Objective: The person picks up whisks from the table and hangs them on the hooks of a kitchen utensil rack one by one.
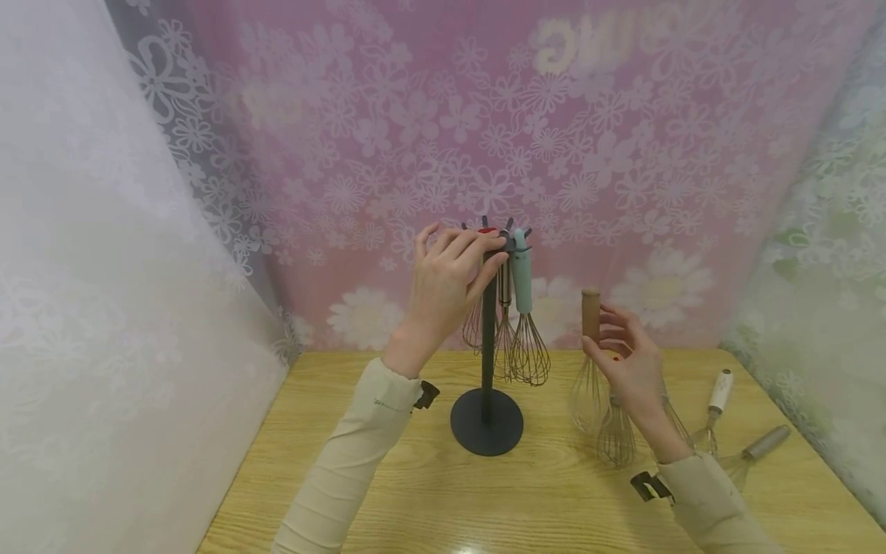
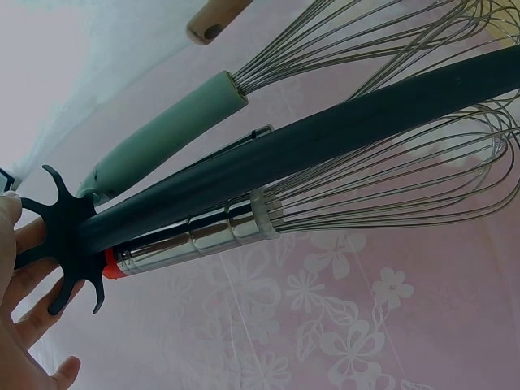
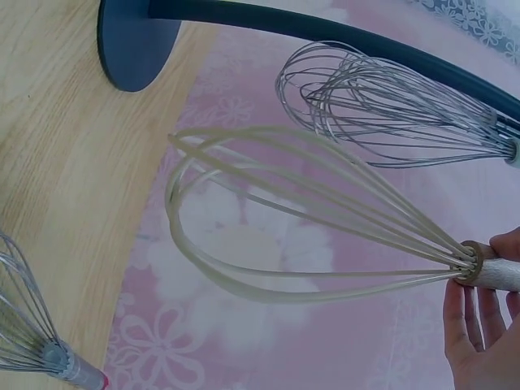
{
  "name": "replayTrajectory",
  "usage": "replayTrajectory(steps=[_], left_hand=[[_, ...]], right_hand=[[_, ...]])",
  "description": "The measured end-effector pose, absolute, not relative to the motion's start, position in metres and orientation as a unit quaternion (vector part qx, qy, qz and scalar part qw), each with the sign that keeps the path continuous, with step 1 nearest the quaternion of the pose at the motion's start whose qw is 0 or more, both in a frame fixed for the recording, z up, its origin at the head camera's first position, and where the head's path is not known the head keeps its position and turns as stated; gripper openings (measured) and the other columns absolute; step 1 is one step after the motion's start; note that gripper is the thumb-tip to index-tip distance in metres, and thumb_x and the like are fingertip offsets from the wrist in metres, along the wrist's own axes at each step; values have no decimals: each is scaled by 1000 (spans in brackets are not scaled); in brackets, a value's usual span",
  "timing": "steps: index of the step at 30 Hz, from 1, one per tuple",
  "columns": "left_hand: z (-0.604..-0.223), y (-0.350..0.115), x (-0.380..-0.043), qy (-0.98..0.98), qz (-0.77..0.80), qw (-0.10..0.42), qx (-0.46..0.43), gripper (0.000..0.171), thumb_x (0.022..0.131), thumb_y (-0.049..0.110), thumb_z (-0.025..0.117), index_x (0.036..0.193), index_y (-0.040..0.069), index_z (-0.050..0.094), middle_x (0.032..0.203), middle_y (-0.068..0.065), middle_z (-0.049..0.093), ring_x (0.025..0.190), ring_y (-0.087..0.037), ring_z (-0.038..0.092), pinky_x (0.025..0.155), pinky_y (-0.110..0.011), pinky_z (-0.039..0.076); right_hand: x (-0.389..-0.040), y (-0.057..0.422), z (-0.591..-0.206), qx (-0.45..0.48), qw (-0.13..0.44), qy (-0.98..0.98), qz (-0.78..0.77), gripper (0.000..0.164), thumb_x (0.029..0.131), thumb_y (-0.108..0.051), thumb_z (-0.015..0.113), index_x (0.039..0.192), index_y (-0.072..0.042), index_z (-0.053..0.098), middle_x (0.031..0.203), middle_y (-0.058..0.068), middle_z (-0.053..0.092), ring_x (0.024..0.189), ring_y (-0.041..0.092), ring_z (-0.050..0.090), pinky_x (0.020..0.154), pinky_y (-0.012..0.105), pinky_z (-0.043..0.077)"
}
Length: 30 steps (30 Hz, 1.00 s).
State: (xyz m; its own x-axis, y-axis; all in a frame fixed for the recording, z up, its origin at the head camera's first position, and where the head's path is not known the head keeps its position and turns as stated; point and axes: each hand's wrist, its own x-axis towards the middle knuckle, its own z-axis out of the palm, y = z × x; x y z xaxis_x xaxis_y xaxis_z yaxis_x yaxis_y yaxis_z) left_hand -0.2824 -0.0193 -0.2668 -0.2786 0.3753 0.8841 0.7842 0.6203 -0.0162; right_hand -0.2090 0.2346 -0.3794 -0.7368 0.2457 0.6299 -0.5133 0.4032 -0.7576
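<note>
A black stand (image 1: 487,354) with a round base and a ring of hooks at its top stands on the table. My left hand (image 1: 450,273) holds the hook ring, thumb and fingers about its edge. From the hooks hang a mint-handled whisk (image 1: 523,285) and, beside the post, a metal whisk with a red end (image 2: 199,241); others are partly hidden. Right of the stand, my right hand (image 1: 633,362) pinches the wooden handle of a whisk (image 1: 591,317), held upright above the table. Its pale, thick wires point down, and it is apart from the stand.
On the right of the wooden table (image 1: 388,492) lie a white-handled whisk (image 1: 721,391), a grey-handled whisk (image 1: 767,443) and a wire whisk (image 1: 616,442) below my right hand. A pink floral curtain (image 1: 388,154) hangs behind; pale sheets flank both sides.
</note>
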Motion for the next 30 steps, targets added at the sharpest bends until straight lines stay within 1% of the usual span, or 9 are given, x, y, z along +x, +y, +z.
replayTrajectory(steps=[13,20,30], left_hand=[[-267,-19,-284,-767,-219,469,-378,24,101,32,65,115,17,76,111,2,74,104,-20,62,118,-53,26],[-267,-19,-283,-768,-215,469,-380,23,101,32,64,115,17,76,112,3,74,105,-19,62,117,-54,27],[-267,-19,-283,-769,-217,467,-379,23,101,32,64,115,17,76,113,2,74,105,-19,62,117,-54,26]], right_hand=[[-203,227,-367,108,364,-747,545,57,83,17,73,137,6,57,115,5,63,92,7,63,80,14,53],[-215,234,-378,97,359,-742,557,62,83,16,75,140,-2,58,116,-9,62,94,7,63,81,14,52],[-213,231,-372,107,358,-742,556,63,83,10,77,141,-9,59,117,-9,63,95,7,63,81,15,54]])
